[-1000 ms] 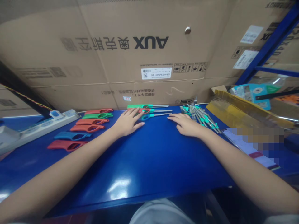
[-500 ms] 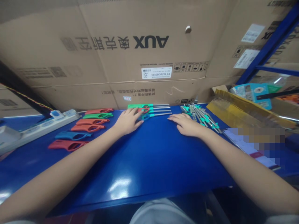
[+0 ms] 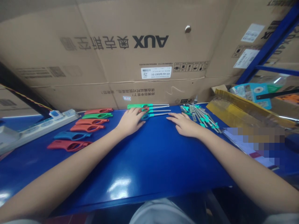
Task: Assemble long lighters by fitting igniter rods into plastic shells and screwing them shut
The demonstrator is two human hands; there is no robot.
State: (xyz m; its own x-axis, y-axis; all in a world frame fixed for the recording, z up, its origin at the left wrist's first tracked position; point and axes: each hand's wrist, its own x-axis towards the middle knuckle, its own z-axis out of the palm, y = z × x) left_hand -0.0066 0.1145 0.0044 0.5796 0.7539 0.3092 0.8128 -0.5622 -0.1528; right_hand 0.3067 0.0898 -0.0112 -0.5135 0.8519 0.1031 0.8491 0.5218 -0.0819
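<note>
My left hand [image 3: 130, 123] lies palm down over the handle ends of a small row of long-nosed gas lighters [image 3: 149, 106], its fingers stretched and its thumb apart. Green, red and blue handles show in that row, with thin metal tubes pointing right; my fingers hide part of them. My right hand [image 3: 185, 125] is flat and open, fingertips by the tips of the tubes; whether they touch is unclear. Just behind it lies a pile of metal lighter tubes [image 3: 205, 116] with teal collars. Left of my left hand, loose lighter handles [image 3: 73, 135] in red, green, orange and blue form a column.
A blue table [image 3: 149, 161] carries everything. Behind it stands a large cardboard sheet [image 3: 116, 68]. A white power strip [image 3: 44, 127] runs along the left. On the right are a yellow-taped carton [image 3: 243, 109], a phone-like screen [image 3: 247, 144] and a blue metal post [image 3: 266, 43].
My left hand has slid slightly right along the row of lighters. My right hand has shifted a little left, still open. The handles and the pile of tubes look the same.
</note>
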